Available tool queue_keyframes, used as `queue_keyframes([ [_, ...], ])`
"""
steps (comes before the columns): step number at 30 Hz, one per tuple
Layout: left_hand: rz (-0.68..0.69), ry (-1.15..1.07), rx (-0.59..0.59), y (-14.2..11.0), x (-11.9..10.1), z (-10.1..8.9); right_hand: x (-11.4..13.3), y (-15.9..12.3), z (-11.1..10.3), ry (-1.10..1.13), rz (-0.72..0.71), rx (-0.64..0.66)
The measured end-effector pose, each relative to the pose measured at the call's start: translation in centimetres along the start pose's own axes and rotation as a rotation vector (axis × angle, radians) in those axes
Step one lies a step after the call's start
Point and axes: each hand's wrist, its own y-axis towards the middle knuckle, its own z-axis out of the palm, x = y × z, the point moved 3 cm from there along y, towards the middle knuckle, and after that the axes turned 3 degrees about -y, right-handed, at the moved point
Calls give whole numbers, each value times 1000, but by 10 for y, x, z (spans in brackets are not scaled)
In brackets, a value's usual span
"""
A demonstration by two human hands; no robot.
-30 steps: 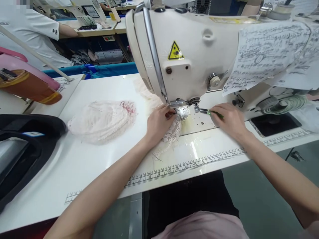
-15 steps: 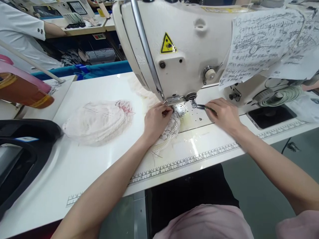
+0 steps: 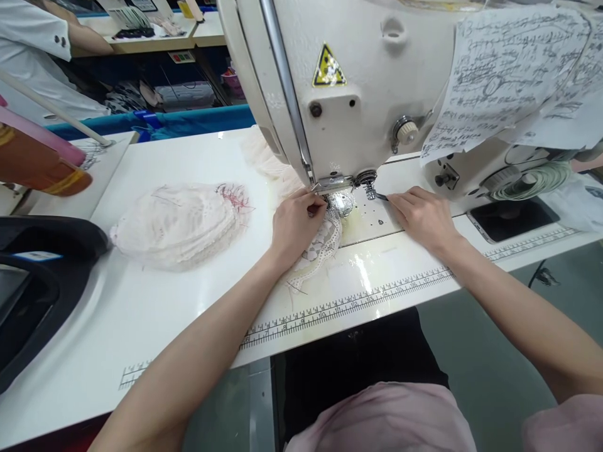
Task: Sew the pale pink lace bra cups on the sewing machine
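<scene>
A white sewing machine [image 3: 358,94] stands on the white table [image 3: 188,314]. My left hand [image 3: 294,223] rests on a strip of white lace [image 3: 320,248] just left of the presser foot [image 3: 370,188], fingers curled and pinching the lace at the needle plate. To the right of the foot, my right hand [image 3: 421,216] is closed round thin tweezers [image 3: 382,197], whose tip points at the presser foot.
A pile of pale pink lace pieces [image 3: 176,223] lies on the table's left. A black bin [image 3: 38,282] sits at the far left. Handwritten paper sheets [image 3: 509,75] hang on the machine. A ruler strip [image 3: 358,304] runs along the table's front edge. Another person's sleeve [image 3: 28,37] shows at the back left.
Both hands stay at the presser foot with hardly any shift. The green part of the tweezers is now hidden under my right hand. The camera view has tilted down slightly.
</scene>
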Motion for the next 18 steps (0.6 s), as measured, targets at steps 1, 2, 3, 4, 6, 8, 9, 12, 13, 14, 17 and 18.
queue_keyframes([
  [1, 1, 2, 1, 0, 0, 0, -1, 0, 1, -1, 3, -1],
  [2, -1, 6, 1, 0, 1, 0, -1, 0, 1, 3, 10, -8],
  [3, -6, 10, 1, 0, 1, 1, -2, 0, 1, 14, 22, -19],
  [4, -12, 11, 3, 0, 2, 1, -3, 0, 0, 36, 42, -30],
  [6, -24, 4, 6, 0, 3, 1, -2, 1, -3, 117, 103, -39],
  [8, -28, -7, 11, 1, 4, 1, 2, 5, -9, 264, 164, -14],
  [9, -28, -11, 12, 0, 4, 1, 6, 7, -13, 355, 188, 15],
  [12, -25, -20, 12, 0, 4, 1, 26, 16, -20, 628, 194, 171],
  [13, -24, -27, 9, 0, 4, 1, 34, 19, -20, 698, 169, 228],
  [14, -23, -34, 5, 0, 5, 1, 41, 22, -20, 748, 140, 275],
  [17, -29, -65, -3, 0, 5, 0, 59, 30, -18, 784, 93, 332],
  [18, -33, -76, -2, 0, 5, 0, 62, 33, -16, 758, 99, 339],
])
